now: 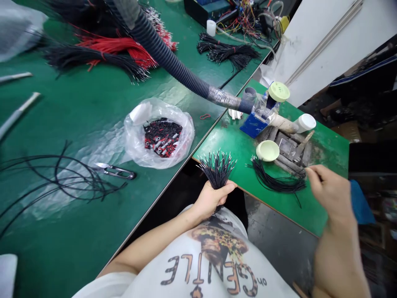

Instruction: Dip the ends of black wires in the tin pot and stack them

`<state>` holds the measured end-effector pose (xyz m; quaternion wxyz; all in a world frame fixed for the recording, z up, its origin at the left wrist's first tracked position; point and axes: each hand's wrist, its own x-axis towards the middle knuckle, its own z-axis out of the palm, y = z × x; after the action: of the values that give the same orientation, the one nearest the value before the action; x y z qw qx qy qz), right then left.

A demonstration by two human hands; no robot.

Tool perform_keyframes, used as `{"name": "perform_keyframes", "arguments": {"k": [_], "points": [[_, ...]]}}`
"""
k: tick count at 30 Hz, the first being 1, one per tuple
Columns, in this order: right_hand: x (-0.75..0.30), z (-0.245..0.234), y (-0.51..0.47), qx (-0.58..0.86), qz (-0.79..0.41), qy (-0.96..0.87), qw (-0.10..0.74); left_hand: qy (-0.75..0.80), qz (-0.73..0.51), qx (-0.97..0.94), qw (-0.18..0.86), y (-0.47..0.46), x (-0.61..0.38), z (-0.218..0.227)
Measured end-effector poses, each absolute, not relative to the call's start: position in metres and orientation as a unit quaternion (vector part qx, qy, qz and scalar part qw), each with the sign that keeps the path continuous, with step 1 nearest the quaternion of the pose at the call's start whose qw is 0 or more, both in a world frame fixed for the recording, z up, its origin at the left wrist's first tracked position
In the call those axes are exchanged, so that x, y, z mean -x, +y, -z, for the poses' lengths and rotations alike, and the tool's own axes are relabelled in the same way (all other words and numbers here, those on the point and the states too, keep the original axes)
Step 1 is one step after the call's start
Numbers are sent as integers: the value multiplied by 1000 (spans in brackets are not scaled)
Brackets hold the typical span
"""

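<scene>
My left hand [214,196] is wrapped round an upright bundle of black wires [218,171], their bare silvery tips fanning out above the fist. My right hand [330,188] is closed in a pinch over the right side of the small green board. What its fingertips hold, if anything, is too small to make out. Beside them lies a second bundle of black wires [276,182], curved along the board. Behind that bundle sits a grimy solder pot [287,148] with a flat stick [302,147] resting on it. A pale yellow cup [267,150] stands at the pot's left.
A ribbed hose [180,68] arches over the table to a blue box [254,124] by the pot. A plastic bag of small wire pieces [163,138], thread snips [114,170] and loose black cable [62,178] lie left. Red wire bundles [124,47] lie farther back.
</scene>
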<state>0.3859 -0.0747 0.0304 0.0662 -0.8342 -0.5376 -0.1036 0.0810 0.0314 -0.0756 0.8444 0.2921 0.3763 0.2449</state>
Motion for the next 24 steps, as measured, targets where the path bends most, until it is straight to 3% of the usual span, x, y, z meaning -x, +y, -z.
{"name": "perform_keyframes", "arguments": {"k": [5, 8, 10, 13, 16, 24], "points": [[-339, 26, -44, 784, 38, -603, 139, 355, -245, -296, 852, 28, -80, 70], [-318, 33, -35, 769, 58, -618, 155, 347, -238, -300, 856, 29, -78, 66], [-299, 25, -34, 765, 53, -597, 234, 340, -230, -305, 859, 29, -78, 64], [-260, 13, -32, 711, -118, -589, 365, 334, -224, -319, 858, 27, -80, 63], [-226, 13, -21, 668, -282, -555, 407, 340, -227, -340, 847, 23, -81, 65], [-212, 27, -15, 653, -357, -448, 495, 343, -249, -344, 838, 23, -80, 62]]}}
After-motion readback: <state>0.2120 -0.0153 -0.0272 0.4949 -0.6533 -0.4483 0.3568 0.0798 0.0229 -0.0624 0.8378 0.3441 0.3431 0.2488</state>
